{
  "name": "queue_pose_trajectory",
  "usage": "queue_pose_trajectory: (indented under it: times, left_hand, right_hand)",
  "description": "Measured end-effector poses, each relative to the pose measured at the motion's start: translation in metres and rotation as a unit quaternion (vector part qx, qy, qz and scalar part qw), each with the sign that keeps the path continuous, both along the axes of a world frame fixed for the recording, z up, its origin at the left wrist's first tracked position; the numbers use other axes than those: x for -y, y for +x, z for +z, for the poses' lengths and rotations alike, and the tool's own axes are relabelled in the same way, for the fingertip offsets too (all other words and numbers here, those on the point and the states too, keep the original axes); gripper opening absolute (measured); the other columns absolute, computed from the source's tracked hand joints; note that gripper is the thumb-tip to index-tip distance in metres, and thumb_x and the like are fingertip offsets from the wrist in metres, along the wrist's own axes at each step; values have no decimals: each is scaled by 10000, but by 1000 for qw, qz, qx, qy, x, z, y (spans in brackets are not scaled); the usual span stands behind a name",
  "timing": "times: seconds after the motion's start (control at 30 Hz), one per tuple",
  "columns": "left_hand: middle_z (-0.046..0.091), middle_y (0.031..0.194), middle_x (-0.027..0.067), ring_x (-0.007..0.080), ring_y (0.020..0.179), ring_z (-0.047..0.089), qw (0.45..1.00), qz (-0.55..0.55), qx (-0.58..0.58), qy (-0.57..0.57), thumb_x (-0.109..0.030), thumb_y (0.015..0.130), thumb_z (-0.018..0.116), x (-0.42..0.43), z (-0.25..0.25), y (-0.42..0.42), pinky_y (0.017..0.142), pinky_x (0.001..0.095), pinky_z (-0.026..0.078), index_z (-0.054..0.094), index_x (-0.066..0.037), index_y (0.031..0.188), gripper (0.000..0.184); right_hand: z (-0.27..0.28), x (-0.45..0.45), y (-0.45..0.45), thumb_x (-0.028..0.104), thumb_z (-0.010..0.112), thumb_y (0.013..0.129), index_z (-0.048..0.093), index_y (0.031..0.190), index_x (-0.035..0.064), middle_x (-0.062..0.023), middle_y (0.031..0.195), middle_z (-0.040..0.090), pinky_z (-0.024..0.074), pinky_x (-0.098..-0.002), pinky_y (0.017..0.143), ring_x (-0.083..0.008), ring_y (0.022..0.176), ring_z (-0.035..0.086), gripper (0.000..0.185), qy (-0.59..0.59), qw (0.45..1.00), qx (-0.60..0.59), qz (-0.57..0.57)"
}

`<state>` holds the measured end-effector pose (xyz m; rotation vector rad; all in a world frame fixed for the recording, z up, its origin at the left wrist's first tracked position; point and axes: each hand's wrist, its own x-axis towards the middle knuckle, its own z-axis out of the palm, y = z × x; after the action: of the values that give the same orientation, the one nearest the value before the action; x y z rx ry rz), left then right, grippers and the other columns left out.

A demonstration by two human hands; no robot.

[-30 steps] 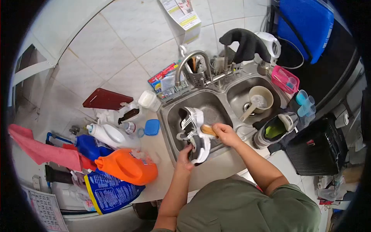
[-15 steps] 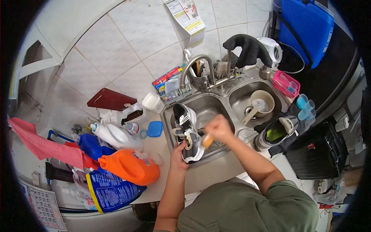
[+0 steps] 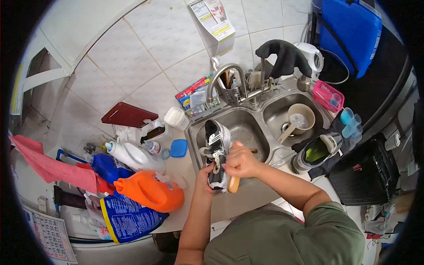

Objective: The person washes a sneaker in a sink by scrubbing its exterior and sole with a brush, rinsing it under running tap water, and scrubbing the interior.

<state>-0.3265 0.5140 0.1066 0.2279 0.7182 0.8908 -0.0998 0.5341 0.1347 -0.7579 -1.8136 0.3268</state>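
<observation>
A black and white sneaker (image 3: 214, 142), its laces loose, is held over the front edge of the left sink basin. My left hand (image 3: 204, 179) grips the lower end of the shoe from its left side. My right hand (image 3: 243, 161) is closed around a wooden-handled brush (image 3: 233, 184). The brush's wide end lies against the right side of the sneaker, with its bristles mostly hidden. A second sneaker (image 3: 305, 161) with a greenish-yellow insole rests on dark cloth to the right of the sink.
A beige dipper (image 3: 308, 113) sits in the right basin, behind which the faucet (image 3: 226, 66) arches. Left on the counter are an orange jug (image 3: 152, 192), a white bottle (image 3: 132, 155) and a blue lid (image 3: 179, 148). A pink basket (image 3: 327, 95) stands at right.
My right hand has moved left and down with the brush, closer to the shoe's lower side. My left hand keeps its hold on the sneaker, which is tipped slightly differently.
</observation>
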Motion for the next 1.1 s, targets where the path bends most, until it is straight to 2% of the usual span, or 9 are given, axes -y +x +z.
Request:
queue_pose_trajectory:
  times: [0.13,0.27,0.33,0.5,0.63,0.73,0.83,0.97,1.1]
  left_hand:
    - [688,1118,127,281,975,697,994,68,-90,-1,-73,892,592,4,-3,4,896,452,573,571,-47,1225,335]
    - [685,1082,110,261,943,697,1000,15,-2,6,-26,906,604,3,-1,-4,832,435,592,544,-50,1237,338]
    - [680,1097,116,268,969,693,998,36,-35,26,-12,903,584,2,-1,-8,846,445,590,538,-48,1247,350]
    - [704,1034,140,307,901,707,995,76,-46,-34,-102,908,575,-10,-18,-13,826,462,594,605,-21,1160,266]
    - [699,1055,170,325,905,708,1000,-2,5,-15,-146,893,575,-7,-36,-20,831,472,592,609,-6,1153,297]
    - [697,1065,174,318,909,709,999,30,-26,-35,-134,871,567,1,-30,-17,834,461,593,608,-6,1156,315]
    - [696,1072,169,306,906,711,1000,4,7,20,-110,840,557,3,-25,-15,836,448,596,593,-7,1179,356]
    - [707,1025,131,288,867,717,999,5,36,28,-33,877,545,1,-16,-18,806,435,601,583,-31,1201,327]
    - [709,1019,137,291,876,716,998,-23,-1,60,-25,869,528,-6,-37,-32,819,428,599,596,-22,1191,329]
  right_hand:
    - [-6,-5,14,171,714,762,562,527,141,12,556,572,373,-369,673,-200,544,562,282,-57,995,5,-81]
    - [-14,-1,-1,279,712,754,647,569,160,8,572,616,399,-380,726,-212,565,564,230,-75,996,-41,6]
    - [-55,-36,30,271,711,753,627,557,154,2,558,597,394,-380,695,-220,544,546,243,-41,970,35,-237]
    - [8,5,-25,243,652,806,576,510,115,-25,541,592,369,-366,722,-226,495,514,331,-63,997,27,32]
    - [-46,-29,-8,241,692,776,616,560,126,-22,604,644,374,-368,773,-197,520,533,256,-171,979,-84,-78]
    - [-15,-7,-17,241,688,783,609,550,116,-30,590,634,377,-372,784,-201,527,537,276,-141,987,-60,47]
    - [-46,-31,5,219,689,783,609,564,113,-22,572,612,379,-363,767,-198,541,538,257,-225,971,-49,-65]
    - [-19,-9,-13,254,654,812,585,529,109,-14,521,563,373,-358,734,-219,508,528,325,-91,994,-67,7]
    - [-34,-43,25,259,666,814,587,548,130,9,521,552,373,-358,734,-215,515,512,306,-154,968,-62,-191]
